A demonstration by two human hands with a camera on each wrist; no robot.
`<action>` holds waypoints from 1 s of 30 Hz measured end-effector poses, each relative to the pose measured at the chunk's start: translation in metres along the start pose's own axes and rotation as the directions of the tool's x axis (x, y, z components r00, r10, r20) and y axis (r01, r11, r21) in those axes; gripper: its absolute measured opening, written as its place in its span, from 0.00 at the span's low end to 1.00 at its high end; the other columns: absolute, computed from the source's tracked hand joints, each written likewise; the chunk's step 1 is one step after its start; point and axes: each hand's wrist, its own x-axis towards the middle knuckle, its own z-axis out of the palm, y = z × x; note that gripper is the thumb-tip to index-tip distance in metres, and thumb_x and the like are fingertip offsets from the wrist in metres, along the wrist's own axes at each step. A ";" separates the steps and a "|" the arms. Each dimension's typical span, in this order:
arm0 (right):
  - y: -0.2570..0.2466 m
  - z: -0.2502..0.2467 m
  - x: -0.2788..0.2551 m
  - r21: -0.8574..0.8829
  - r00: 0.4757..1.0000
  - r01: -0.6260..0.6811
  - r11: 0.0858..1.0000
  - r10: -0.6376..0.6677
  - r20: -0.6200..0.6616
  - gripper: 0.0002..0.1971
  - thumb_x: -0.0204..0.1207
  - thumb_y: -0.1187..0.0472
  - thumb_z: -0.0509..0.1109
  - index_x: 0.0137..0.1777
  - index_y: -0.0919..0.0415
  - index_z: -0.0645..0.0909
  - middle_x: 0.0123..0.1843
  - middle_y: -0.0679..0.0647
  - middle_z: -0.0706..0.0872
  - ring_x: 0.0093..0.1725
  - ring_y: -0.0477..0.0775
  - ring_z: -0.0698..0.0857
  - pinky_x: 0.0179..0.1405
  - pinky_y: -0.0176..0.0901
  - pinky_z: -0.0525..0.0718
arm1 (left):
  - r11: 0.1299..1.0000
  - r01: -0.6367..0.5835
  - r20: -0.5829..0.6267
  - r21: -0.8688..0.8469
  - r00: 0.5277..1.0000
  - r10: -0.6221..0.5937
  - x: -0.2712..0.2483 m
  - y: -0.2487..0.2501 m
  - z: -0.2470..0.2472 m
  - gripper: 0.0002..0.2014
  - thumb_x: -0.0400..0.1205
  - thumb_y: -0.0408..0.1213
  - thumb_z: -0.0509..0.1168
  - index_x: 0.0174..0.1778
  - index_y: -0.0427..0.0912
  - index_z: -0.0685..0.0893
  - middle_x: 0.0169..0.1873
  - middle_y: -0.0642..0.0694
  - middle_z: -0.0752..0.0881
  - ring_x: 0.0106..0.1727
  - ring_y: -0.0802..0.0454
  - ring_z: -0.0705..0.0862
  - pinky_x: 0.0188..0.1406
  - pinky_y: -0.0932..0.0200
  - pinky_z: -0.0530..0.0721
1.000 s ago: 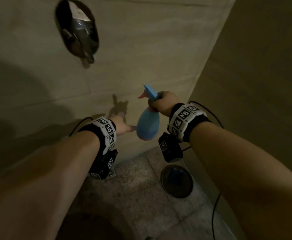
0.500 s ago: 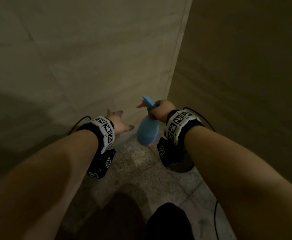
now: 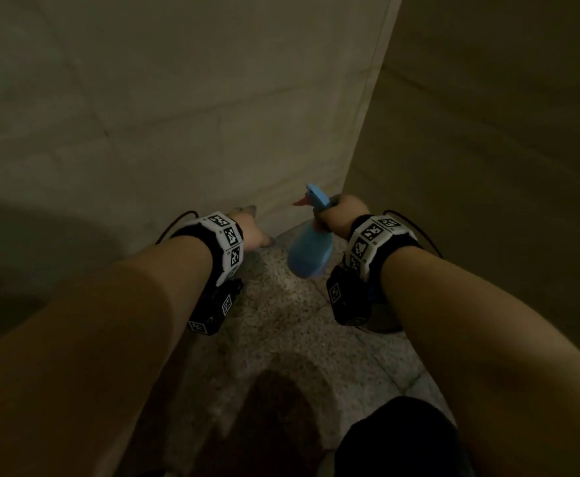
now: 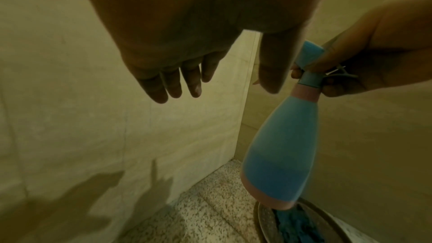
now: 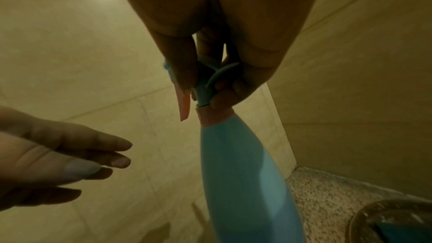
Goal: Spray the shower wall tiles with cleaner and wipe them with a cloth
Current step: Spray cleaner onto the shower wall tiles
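Tiles on the shower wall [image 3: 185, 108] stand in front of you, pale and large, running down to a speckled floor [image 3: 281, 332] and meeting a second wall [image 3: 488, 149] in the corner on your right. Your right hand [image 3: 342, 215] is wrapped round the neck of the spray bottle [image 3: 311, 249], fingers curled just under the blue head, with the orange trigger [image 5: 183, 106] hanging free in front of them; the bottle's body dangles below your grip, tilted, above the floor near the corner. Your left hand [image 3: 250, 228] is held out flat with the fingers straight and relaxed, holding nothing, close to the lower tiles but whether it touches them cannot be told.

Judging by the shape, the bottle is light plastic, smooth and likely slippery once wet, so the narrow neck is the sound place to hold it: it keeps a finger within reach of the trigger. It looks partly filled, so expect the weight to swing low.

A round basin [image 4: 327, 226] sits on the floor in the corner beneath the bottle, with something blue and crumpled inside, probably the cloth [image 4: 294, 226]. It should be soft and limp; bunch it in your free left hand when you wipe. No spray or wetness is plain on the tiles, so spraying seems not yet done here.
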 end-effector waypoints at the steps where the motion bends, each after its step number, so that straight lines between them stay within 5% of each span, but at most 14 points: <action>1: 0.005 0.007 0.004 -0.003 1.000 0.006 1.000 -0.006 -0.008 0.18 0.81 0.58 0.63 0.68 0.66 0.76 0.64 0.65 0.82 0.61 0.63 0.82 0.52 0.49 0.80 | 1.000 0.004 0.000 0.005 1.000 -0.004 0.004 -0.003 0.008 0.44 0.78 0.52 0.66 0.83 0.41 0.51 0.82 0.38 0.57 0.80 0.37 0.63 0.75 0.46 0.70; 8: 0.032 0.051 0.025 -0.023 1.000 0.020 1.000 -0.021 -0.013 0.16 0.81 0.59 0.63 0.65 0.65 0.79 0.60 0.65 0.84 0.54 0.63 0.83 0.46 0.49 0.77 | 0.999 0.023 0.019 0.026 1.000 -0.023 0.023 -0.018 0.051 0.45 0.78 0.54 0.66 0.84 0.42 0.49 0.82 0.38 0.55 0.80 0.37 0.63 0.75 0.44 0.70; 17: 0.064 0.109 0.053 -0.088 1.000 0.012 0.996 -0.013 -0.010 0.16 0.81 0.59 0.62 0.64 0.64 0.80 0.62 0.64 0.84 0.59 0.63 0.83 0.50 0.49 0.80 | 0.996 0.039 0.051 0.079 0.998 -0.044 0.044 -0.034 0.083 0.44 0.78 0.55 0.65 0.83 0.43 0.49 0.82 0.39 0.56 0.80 0.38 0.63 0.75 0.45 0.70; 20: 0.078 0.124 0.064 -0.047 0.999 -0.008 0.999 0.010 0.052 0.17 0.81 0.58 0.63 0.66 0.63 0.80 0.57 0.62 0.84 0.52 0.60 0.83 0.45 0.47 0.80 | 0.993 0.055 0.069 0.101 0.996 -0.063 0.053 -0.038 0.095 0.42 0.79 0.54 0.65 0.83 0.44 0.52 0.82 0.39 0.57 0.79 0.37 0.65 0.73 0.45 0.72; 25: 0.098 0.145 0.086 0.037 0.996 -0.061 0.997 0.058 0.073 0.18 0.81 0.58 0.64 0.69 0.62 0.79 0.64 0.62 0.84 0.62 0.63 0.82 0.60 0.53 0.82 | 0.992 0.060 0.110 0.115 0.991 -0.073 0.065 -0.043 0.112 0.40 0.80 0.53 0.63 0.83 0.46 0.51 0.82 0.41 0.55 0.80 0.38 0.63 0.72 0.47 0.70; 30: 0.112 0.165 0.105 0.063 0.993 -0.084 0.994 0.078 0.092 0.19 0.81 0.60 0.65 0.70 0.62 0.77 0.67 0.62 0.82 0.64 0.63 0.81 0.62 0.52 0.79 | 0.988 0.080 0.152 0.130 0.983 -0.100 0.078 -0.048 0.129 0.41 0.80 0.55 0.63 0.84 0.47 0.48 0.83 0.42 0.51 0.81 0.38 0.60 0.75 0.46 0.67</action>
